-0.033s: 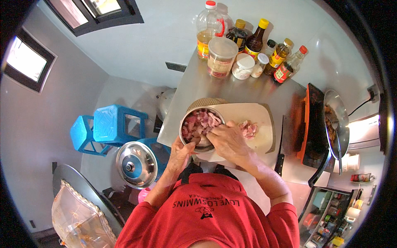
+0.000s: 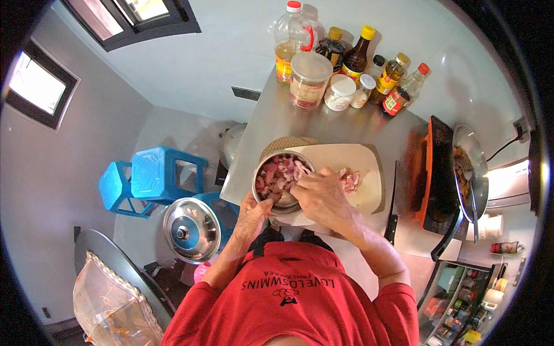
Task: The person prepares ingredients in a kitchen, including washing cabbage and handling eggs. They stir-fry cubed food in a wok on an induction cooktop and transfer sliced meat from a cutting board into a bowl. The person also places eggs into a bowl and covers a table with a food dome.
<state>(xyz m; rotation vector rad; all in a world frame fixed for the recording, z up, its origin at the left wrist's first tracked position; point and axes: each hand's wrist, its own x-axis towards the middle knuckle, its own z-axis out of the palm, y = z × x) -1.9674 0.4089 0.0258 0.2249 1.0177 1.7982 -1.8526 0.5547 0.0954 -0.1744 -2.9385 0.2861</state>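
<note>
My left hand grips the near left side of a round metal bowl, its thumb over the rim. Pieces of raw pinkish meat fill much of the bowl. At the bowl's right edge, my right hand has its fingers curled inward; what they pinch is hidden. Beneath the hands lies a pale cutting board, the bowl over its left part. A small heap of cut meat rests on the board, just beyond my right hand. Right of the board lies a knife with a dark handle.
Bottles and lidded jars line the counter's back. A pan with browned food and a spatula stands right, beside a black and orange cooker. Left are blue stools, a metal lid and a covered round table.
</note>
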